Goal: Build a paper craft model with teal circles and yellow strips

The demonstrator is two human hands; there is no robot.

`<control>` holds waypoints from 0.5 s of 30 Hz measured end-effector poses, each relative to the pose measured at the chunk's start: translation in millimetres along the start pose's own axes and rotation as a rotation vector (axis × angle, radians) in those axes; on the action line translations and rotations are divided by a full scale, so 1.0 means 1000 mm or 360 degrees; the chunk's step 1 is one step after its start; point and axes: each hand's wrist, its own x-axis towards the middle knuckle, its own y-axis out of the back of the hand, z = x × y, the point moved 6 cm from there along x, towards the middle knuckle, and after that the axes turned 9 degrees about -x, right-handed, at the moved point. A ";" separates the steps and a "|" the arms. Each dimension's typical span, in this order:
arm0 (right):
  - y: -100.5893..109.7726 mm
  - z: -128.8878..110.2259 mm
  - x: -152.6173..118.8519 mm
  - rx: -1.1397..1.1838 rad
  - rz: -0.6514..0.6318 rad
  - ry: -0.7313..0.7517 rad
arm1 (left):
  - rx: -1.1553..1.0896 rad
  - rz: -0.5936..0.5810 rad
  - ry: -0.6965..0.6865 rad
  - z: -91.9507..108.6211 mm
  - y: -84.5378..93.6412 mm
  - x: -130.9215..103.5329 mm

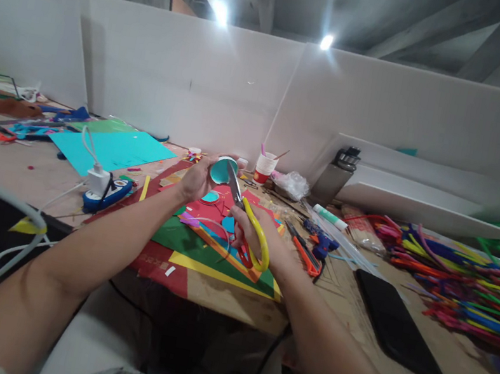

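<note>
My left hand (196, 179) is closed around a paper cup (221, 171), tipped so that its round turquoise face points toward me. In my right hand (256, 223) is a pair of scissors (249, 229) with yellow and red handles. The metal blades point up and left and reach the cup's edge; whether they touch it I cannot tell. Beneath both hands lie red paper (200, 209) and other coloured sheets, with a small turquoise disc (210, 197) on top. A green sheet (174, 235) shows under the pile.
A blue power strip (106, 195) with a white plug sits left, beside a large turquoise sheet (116, 150). To the right are a glue gun (322, 242), an orange cutter (306, 255), a black phone (399, 326), a bottle (332, 179) and many pipe cleaners (467, 270). Stacked cups (265, 169) stand behind.
</note>
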 end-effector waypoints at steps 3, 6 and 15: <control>0.002 -0.005 -0.001 -0.0018 0.0014 -0.0001 | 0.0030 -0.0007 0.0005 -0.001 0.000 0.000; 0.002 -0.006 -0.002 -0.0002 0.0003 -0.0006 | 0.0069 -0.0031 0.0012 -0.002 -0.001 0.000; 0.001 -0.004 -0.001 -0.0004 0.0006 0.0001 | 0.0106 -0.0089 -0.0013 -0.004 -0.001 0.000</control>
